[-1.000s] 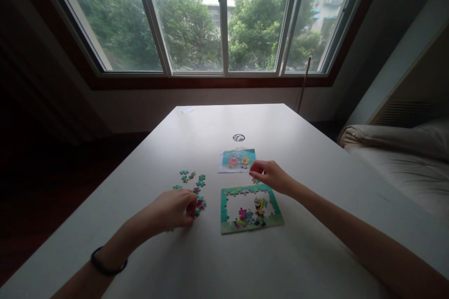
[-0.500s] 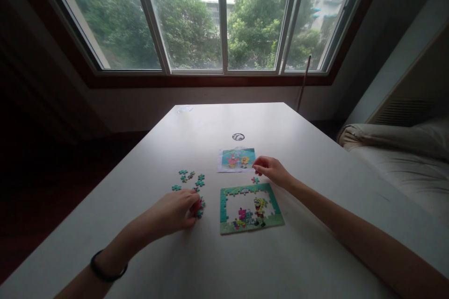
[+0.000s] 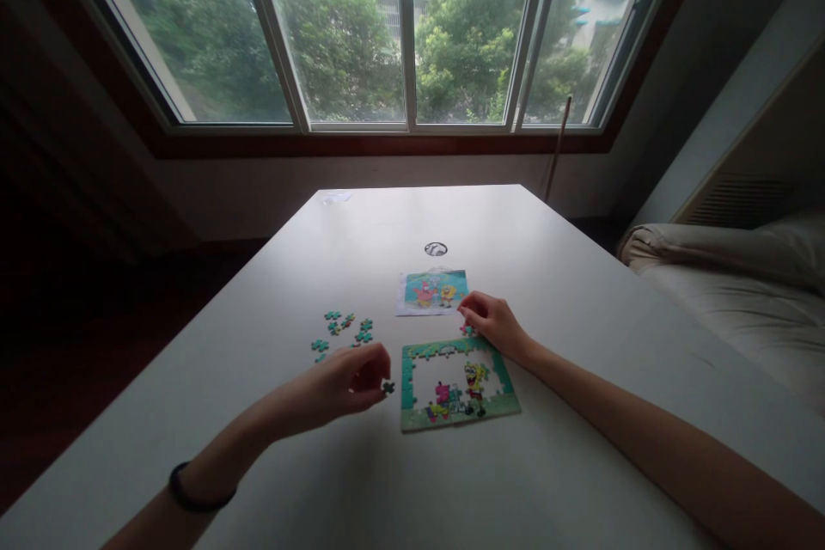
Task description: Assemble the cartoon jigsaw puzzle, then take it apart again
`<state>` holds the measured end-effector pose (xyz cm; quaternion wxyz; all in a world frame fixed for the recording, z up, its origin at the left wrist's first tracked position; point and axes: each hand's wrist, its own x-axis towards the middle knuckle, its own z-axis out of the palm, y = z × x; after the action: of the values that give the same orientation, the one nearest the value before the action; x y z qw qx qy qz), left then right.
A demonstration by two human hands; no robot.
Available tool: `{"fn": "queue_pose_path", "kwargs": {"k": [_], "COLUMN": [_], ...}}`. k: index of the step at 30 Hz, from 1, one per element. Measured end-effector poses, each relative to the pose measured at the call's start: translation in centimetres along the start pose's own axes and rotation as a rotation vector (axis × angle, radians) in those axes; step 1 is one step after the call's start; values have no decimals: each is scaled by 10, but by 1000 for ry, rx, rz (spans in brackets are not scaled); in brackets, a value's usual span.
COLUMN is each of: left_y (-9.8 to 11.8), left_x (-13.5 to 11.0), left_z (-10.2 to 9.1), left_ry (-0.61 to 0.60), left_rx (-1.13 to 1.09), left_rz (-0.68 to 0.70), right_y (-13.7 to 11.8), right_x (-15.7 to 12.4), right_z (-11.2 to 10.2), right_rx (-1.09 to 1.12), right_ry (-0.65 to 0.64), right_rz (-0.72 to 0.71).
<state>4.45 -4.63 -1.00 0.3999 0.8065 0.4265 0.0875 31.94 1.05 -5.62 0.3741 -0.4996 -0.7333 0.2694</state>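
Between the thumb and fingertips of my left hand (image 3: 354,378) is a dark puzzle piece (image 3: 388,388), held just left of the framed puzzle (image 3: 407,400). The puzzle's border is joined, with a yellow cartoon figure and some pink pieces inside and a white gap in its middle. Loose puzzle pieces (image 3: 364,331), mostly teal, lie beyond my left hand, which hides some of them. My right hand (image 3: 495,322) has its fingers curled near the right edge of the reference picture (image 3: 435,290). A pink and teal piece (image 3: 467,330) lies beneath its fingers; whether they grip anything is hidden.
The white table (image 3: 290,275) reaches toward the window. A round cable hole (image 3: 436,249) lies beyond the picture, and a clear plastic scrap (image 3: 335,198) sits at the far left corner. A pale padded seat (image 3: 741,275) stands to the right.
My left hand has moved right from the loose pieces toward the puzzle, and a dark piece now shows at its fingertips. My right hand has shifted slightly, staying by the picture.
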Motion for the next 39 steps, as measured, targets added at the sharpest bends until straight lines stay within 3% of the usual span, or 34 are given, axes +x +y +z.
{"fn": "queue_pose_path", "kwargs": {"k": [3,6,10,14,26,33,39], "left_y": [-3,-6,-8,-9,-2,-3,7], "left_x": [16,29,34,32,29,30,27], "left_z": [18,35,44,43,41,40,44], "left_ry": [49,146,272,261,264,241,330], "left_rx": [-404,-656,-818,-919,-855,-793,-594], "left_rz": [-43,-138,-192,-203,-247,-203,-194], "right_y": [1,2,4,4,3,4,-21], "right_x": [0,0,0,-1,0,-1,-4], "right_z": [1,2,3,3,2,2,-1], "right_rx": [2,-14,-18,2,-16,-13,-9], "right_ry": [-8,-9,-18,-21,-38,-29,-89], "right_rz": [-4,-11,-27,-17,-22,-18,-164]}}
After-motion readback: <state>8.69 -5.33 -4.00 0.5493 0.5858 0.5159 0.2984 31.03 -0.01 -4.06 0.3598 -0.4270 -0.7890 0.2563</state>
